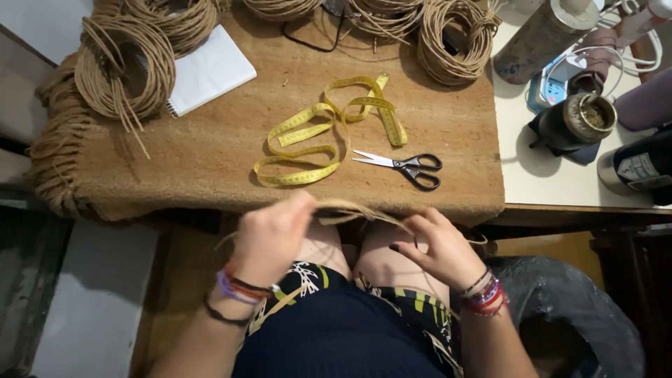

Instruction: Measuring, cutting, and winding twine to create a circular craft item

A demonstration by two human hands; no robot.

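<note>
A mat point(210, 154) covers the table point(539, 182). On the mat, a tape measure point(329, 129) lies centre; scissors point(409, 168) lie just right of it. A notebook point(210, 70) lies far left, partly under a cord coil point(122, 73). More coils point(451, 42) line the far edge. Right of the mat stand a cup point(584, 119) and what appears to be a flask point(542, 35). Before the near edge, left hand point(269, 238) and right hand point(437, 248) hold a cord strand point(357, 208) between them, above the lap.
</note>
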